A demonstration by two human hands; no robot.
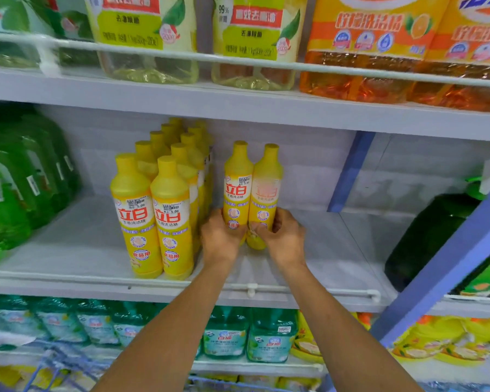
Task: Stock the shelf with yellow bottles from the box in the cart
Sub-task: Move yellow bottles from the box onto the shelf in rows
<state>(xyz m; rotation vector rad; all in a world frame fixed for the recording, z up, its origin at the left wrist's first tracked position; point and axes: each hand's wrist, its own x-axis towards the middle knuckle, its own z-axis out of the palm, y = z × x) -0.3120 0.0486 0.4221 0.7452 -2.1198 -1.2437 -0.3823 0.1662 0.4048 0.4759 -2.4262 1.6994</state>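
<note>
On the middle shelf (309,250) of a shop's detergent aisle, two files of yellow dish-soap bottles (159,210) stand upright and run from the near rail to the far wall, with green bottles (17,188) to their left and bare shelf to their right.

Just right of those files, across a narrow gap, a person holds two more yellow bottles side by side, their flanks touching. The left-hand bottle (238,182) stands almost plumb. The right-hand bottle (268,185) has its cap tipped a little to the right. Both long axes run vertically, labels towards the camera. Whether the bases rest on the shelf or sit just above it cannot be told.

Each grip is closed low on a bottle: the left hand (219,236) wraps the base of the left-hand bottle, and the right hand (285,236) curls round the base of the right-hand one, fingers (259,226) across its front. The hands are level and equally near.

Judging by the layout, the pair looks bound to start a third file, so the move turns on sliding them left to close the gap.
</note>
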